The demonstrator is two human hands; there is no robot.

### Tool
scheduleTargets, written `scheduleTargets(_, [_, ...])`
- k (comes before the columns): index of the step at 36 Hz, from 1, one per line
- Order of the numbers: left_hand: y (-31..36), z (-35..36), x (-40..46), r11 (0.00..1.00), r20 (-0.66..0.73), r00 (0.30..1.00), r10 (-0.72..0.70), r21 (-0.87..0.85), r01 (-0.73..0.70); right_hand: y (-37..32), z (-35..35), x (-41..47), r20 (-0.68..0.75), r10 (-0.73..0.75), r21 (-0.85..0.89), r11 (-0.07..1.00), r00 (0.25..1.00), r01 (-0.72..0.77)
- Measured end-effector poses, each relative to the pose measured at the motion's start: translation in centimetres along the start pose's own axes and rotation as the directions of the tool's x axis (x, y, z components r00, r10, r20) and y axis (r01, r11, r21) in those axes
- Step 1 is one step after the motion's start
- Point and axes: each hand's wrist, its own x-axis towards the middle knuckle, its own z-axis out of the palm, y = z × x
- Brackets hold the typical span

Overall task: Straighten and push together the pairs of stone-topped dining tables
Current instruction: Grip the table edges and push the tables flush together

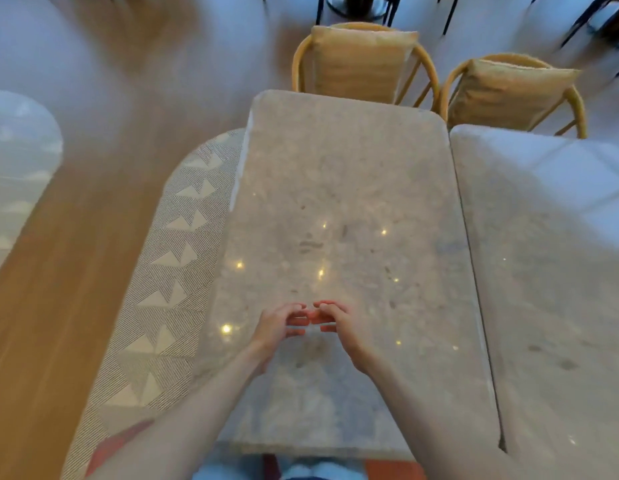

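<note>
1. No brand, label or writing can be read on anything in view.
2. The left stone-topped table [342,202] fills the middle of the scene, running from the near edge out to the far chairs. The right stone-topped table [550,271] lies just beside it, with only a thin dark seam between their long edges; the seam looks a little wider at the near end.
3. The left hand [278,327] and right hand [337,322] hover close together over the near part of the left table, fingers loosely curled and fingertips almost meeting. They hold nothing; whether they touch the stone cannot be told.
4. Two rattan chairs stand at the far ends: one chair [363,64] behind the left table, the other chair [512,95] behind the right table, both partly hidden by the tabletops.
5. A patterned rug [169,271] lies left of the table on the wooden floor [58,306].
6. The right table is cut off by the frame edge, and the far background is smeared by blur.
</note>
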Motion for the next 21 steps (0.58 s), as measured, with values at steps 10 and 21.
scheduleTargets(10, [-7.0, -1.6, -4.3, 0.997, -0.108, 0.991, -0.077, -0.036, 0.074, 9.6, -2.5, -7.3, -0.125, 0.208, 0.338, 0.928, 0.97, -0.155])
scheduleTargets(21, [-9.6, -1.4, -5.6, 0.997, -0.185, 0.983, -0.017, -0.078, 0.002, 15.8, -6.7, -12.5, -0.326, 0.252, 0.395, 0.912, 0.911, -0.111])
